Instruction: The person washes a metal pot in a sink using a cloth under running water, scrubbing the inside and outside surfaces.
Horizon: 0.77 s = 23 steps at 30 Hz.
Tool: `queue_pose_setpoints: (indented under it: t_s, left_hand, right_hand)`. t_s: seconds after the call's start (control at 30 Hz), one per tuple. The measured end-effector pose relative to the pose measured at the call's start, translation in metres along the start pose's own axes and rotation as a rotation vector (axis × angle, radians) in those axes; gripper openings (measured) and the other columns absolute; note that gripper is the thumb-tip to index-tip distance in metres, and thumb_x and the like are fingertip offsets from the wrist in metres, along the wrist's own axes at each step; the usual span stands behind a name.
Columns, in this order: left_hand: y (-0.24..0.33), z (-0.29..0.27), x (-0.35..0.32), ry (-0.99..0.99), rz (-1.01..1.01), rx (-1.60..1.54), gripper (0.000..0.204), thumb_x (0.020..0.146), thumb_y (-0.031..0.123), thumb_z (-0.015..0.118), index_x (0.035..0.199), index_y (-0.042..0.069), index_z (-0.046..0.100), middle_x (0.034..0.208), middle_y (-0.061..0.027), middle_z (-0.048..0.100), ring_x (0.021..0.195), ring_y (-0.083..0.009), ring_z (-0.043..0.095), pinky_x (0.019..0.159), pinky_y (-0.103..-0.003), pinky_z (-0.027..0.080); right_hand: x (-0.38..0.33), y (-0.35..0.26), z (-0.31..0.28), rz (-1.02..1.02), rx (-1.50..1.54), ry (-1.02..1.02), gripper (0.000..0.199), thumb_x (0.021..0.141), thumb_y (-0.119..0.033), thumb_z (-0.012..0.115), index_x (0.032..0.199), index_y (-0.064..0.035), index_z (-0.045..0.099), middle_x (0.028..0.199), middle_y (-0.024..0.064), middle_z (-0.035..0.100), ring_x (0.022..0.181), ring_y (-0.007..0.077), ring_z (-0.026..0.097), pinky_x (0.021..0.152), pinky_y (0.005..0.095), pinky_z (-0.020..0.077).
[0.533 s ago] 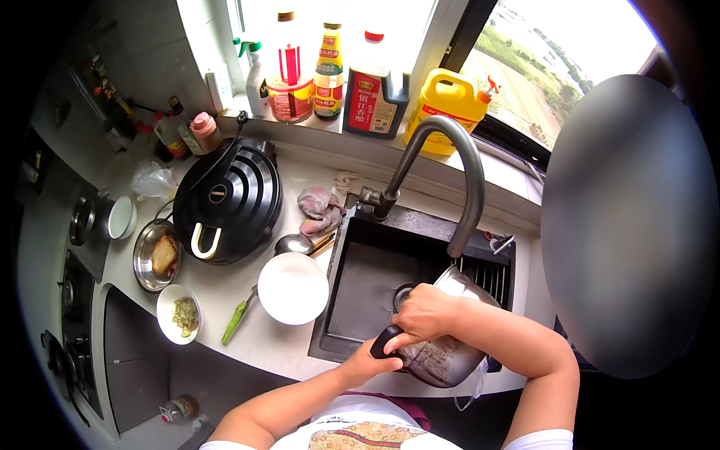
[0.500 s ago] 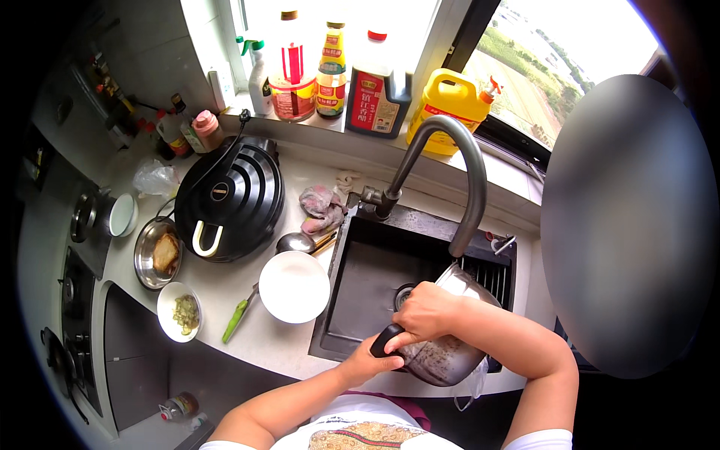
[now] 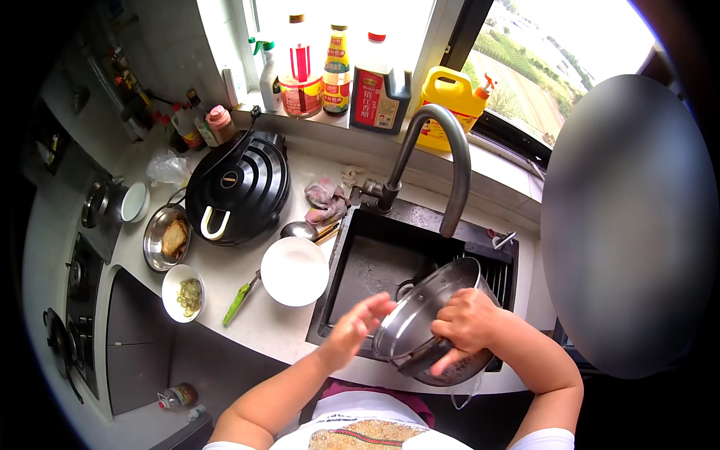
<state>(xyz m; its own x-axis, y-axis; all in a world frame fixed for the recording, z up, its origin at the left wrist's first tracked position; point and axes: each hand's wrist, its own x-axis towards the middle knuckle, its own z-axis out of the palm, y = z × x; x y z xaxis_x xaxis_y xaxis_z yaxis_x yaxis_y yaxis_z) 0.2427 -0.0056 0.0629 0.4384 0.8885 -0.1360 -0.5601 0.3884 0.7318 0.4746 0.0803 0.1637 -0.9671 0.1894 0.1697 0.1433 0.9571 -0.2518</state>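
Observation:
A steel pot (image 3: 409, 320) with a black handle (image 3: 424, 357) is tilted over the front right of the dark sink (image 3: 352, 281), its inside showing. My right hand (image 3: 469, 322) is closed around the handle. To the left of the pot's rim, my left hand (image 3: 358, 328) is open, slightly blurred, with nothing in it. The grey curved faucet (image 3: 459, 172) arches over the sink behind the pot. Dark stains mark the pot's outside, partly hidden by my right arm.
Left of the sink are a white bowl (image 3: 295, 271), a green-handled utensil (image 3: 238, 304), a ladle (image 3: 299, 230) and a rag (image 3: 325, 199). Farther left stand a black electric griddle (image 3: 251, 184), a steel bowl (image 3: 157, 240) with food and a small bowl (image 3: 171, 295). Bottles line the windowsill.
My left hand has let go of the pot's handle and opened. My right hand has taken hold there, and the pot has turned so its inside faces up and left.

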Motion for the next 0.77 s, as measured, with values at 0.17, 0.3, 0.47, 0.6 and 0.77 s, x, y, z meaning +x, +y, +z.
queue_pose_setpoints:
  t_s: [0.17, 0.3, 0.47, 0.6, 0.77]
  left_hand:
    - [-0.033, -0.037, 0.052, 0.483, -0.401, 0.710, 0.102, 0.075, 0.051, 0.069, 0.142, -0.006, 0.018, 0.144, -0.0244, 0.030, 0.131, -0.0318, 0.036, 0.101, -0.038, 0.036]
    - [-0.038, -0.040, 0.067, 0.081, -0.736, -0.078, 0.043, 0.085, 0.020, 0.065, 0.115, -0.008, 0.054, 0.104, -0.0201, 0.064, 0.092, -0.0268, 0.066, 0.083, -0.039, 0.053]
    - [-0.071, -0.029, 0.048, 0.075, -0.660, -0.002, 0.030, 0.073, -0.004, 0.056, 0.102, -0.006, 0.059, 0.094, -0.0153, 0.065, 0.080, -0.0224, 0.066, 0.076, -0.036, 0.056]
    - [-0.078, -0.007, 0.006, 0.141, -0.603, -0.129, 0.029, 0.074, -0.008, 0.052, 0.102, -0.006, 0.058, 0.093, -0.0157, 0.064, 0.083, -0.0240, 0.066, 0.078, -0.037, 0.055]
    - [-0.065, 0.012, -0.044, 0.218, -0.416, -0.172, 0.020, 0.077, -0.003, 0.055, 0.097, -0.004, 0.060, 0.088, -0.0116, 0.064, 0.076, -0.0186, 0.065, 0.068, -0.032, 0.054]
  right_hand:
    - [-0.037, -0.020, -0.023, -0.122, 0.040, 0.267, 0.066, 0.064, -0.075, 0.060, 0.062, -0.0101, 0.047, 0.053, -0.0014, 0.037, 0.044, 0.0164, 0.044, 0.047, 0.0275, 0.0377]
    - [-0.054, -0.034, -0.031, -0.204, -0.062, 0.385, 0.066, 0.068, -0.072, 0.058, 0.066, -0.0063, 0.051, 0.052, -0.0013, 0.037, 0.044, 0.0163, 0.045, 0.053, 0.0267, 0.0439]
    - [-0.085, -0.045, -0.038, -0.037, -0.018, 0.466, 0.074, 0.063, -0.081, 0.050, 0.068, -0.0069, 0.051, 0.061, 0.0030, 0.045, 0.054, 0.0213, 0.050, 0.064, 0.0328, 0.0467]
    - [-0.108, -0.071, -0.033, 0.338, 0.030, 0.586, 0.090, 0.074, -0.083, 0.029, 0.096, -0.0038, 0.065, 0.110, 0.0189, 0.058, 0.101, 0.0347, 0.054, 0.094, 0.0489, 0.0378]
    - [-0.087, -0.147, -0.009, 0.506, 0.752, 0.874, 0.094, 0.079, -0.080, 0.023, 0.142, -0.0107, 0.033, 0.146, 0.0158, 0.027, 0.134, 0.0394, 0.029, 0.112, 0.0493, 0.0158]
